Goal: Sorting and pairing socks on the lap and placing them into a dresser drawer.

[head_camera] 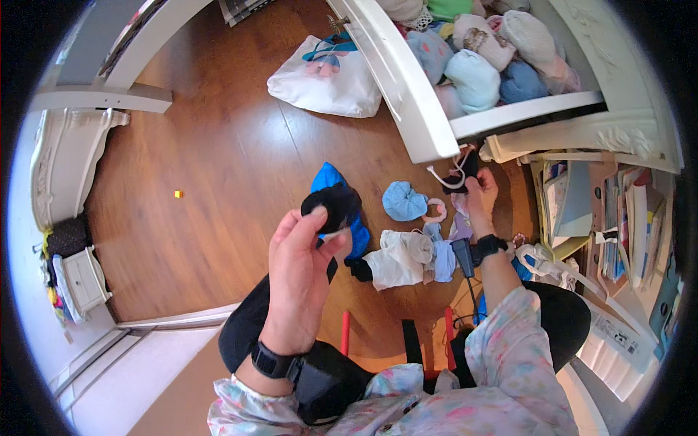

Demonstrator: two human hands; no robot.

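My left hand (299, 267) is raised over the floor, its thumb and fingers pinching a bunched black cloth item (330, 206). A shiny blue cloth (360, 234) lies on the floor behind and below it. My right hand (482, 197) is lower, by the corner of the open drawer. Its fingers grip a dark piece of cloth (453, 182), with a white cord (437, 182) looping beside it. Between the hands lie a light-blue rolled cloth (403, 201), a pale pink ring (438, 210), a crumpled white cloth (397, 260) and pale-blue cloth (444, 261).
The open white drawer (401, 82), full of rolled clothing (473, 80), juts out overhead. A white tote bag (327, 82) rests on the wooden floor (218, 229). Files (567, 201) fill a shelf at right. A small yellow cube (178, 194) is on the left.
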